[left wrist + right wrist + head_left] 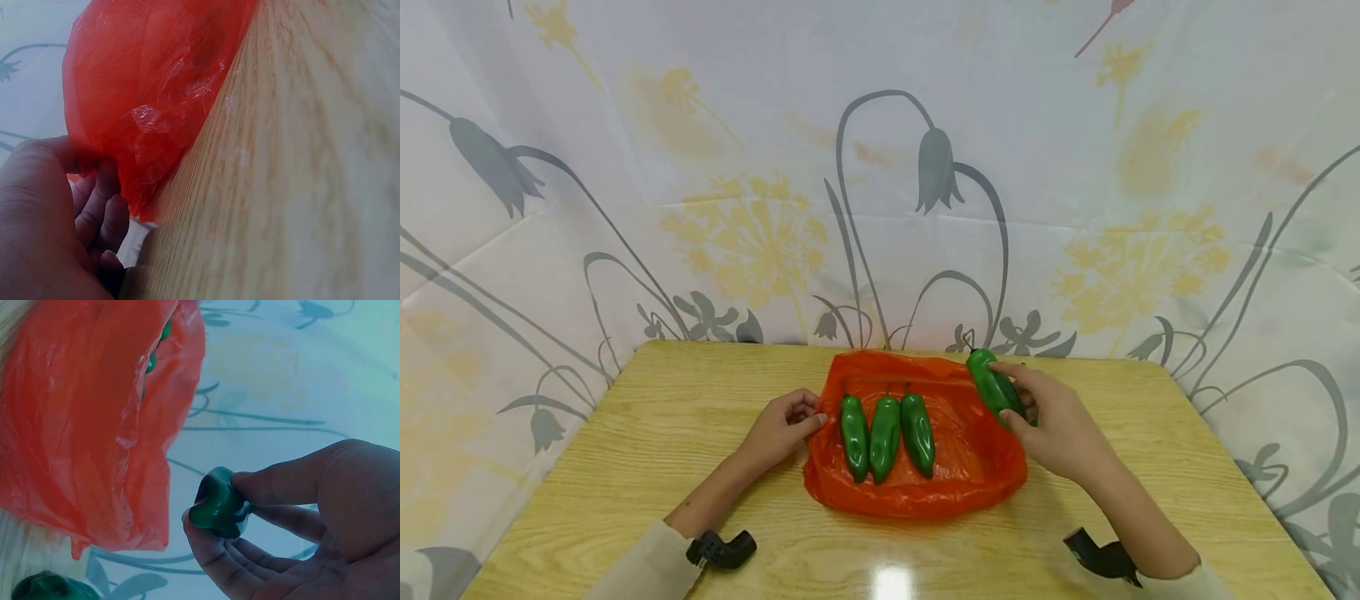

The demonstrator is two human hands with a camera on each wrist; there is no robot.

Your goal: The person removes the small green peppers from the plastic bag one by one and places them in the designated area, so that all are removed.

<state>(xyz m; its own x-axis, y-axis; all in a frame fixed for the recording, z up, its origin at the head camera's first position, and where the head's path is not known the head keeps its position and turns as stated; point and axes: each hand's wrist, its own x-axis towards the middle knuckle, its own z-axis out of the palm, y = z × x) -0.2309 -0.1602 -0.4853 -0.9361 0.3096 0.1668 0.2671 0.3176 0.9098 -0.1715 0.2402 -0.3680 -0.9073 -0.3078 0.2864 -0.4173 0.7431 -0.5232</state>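
Note:
An orange-red plastic bag (917,500) lies spread open on the table with three green peppers inside, side by side: a left one (853,437), a middle one (885,437) and a right one (918,433). My left hand (782,429) pinches the bag's left edge between thumb and fingers. Above the bag's right rim, my right hand (1063,421) grips another green pepper (990,379), its stem tilted up and left. In the right wrist view that pepper (219,506) shows end-on between thumb and fingers, beside the bag (75,425).
Another green pepper (53,587) shows at the lower left corner of the right wrist view, near the bag. The wood-grain table (685,400) ends at the back against a flower-printed curtain (880,250). Each wrist wears a black camera mount, one (722,550) on the left.

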